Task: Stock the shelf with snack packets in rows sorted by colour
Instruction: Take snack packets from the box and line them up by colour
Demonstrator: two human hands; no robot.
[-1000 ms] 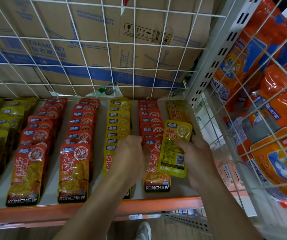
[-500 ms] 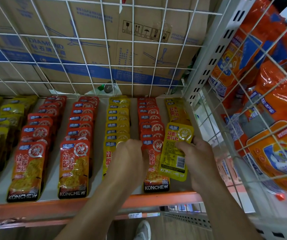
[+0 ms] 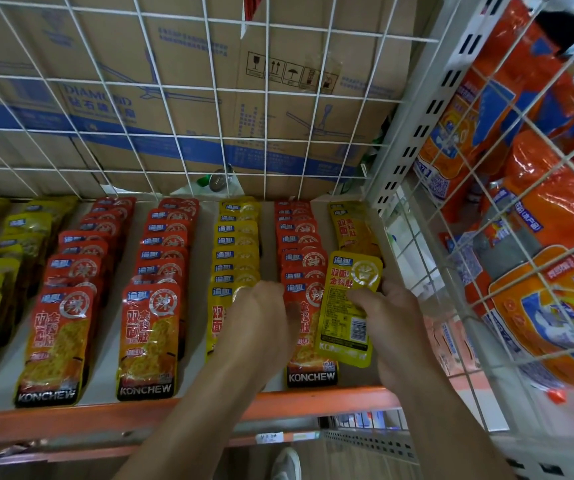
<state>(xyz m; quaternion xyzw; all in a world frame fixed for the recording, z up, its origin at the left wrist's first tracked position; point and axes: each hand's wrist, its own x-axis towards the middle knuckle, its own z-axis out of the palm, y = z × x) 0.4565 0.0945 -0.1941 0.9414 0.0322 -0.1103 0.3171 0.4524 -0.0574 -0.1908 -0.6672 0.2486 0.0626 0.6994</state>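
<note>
Shelf (image 3: 71, 419): 3 red rows (image 3: 161, 258), 4 yellow rows (image 3: 235, 251) in view. Right hand (image 3: 392, 317) pinches 1 yellow packet (image 3: 347, 306) at the shelf's right end. Left hand (image 3: 261, 323) curled over the shelf's front packets; cannot tell whether it holds any

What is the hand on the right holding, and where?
The right hand pinches a yellow snack packet at its right edge, thumb on its front.

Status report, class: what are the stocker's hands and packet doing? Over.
Right hand pinches yellow packet, at front of far-right yellow row. Left hand beside neighbouring red row, grip hidden. Nothing seen blocking the packet's way down.
</note>
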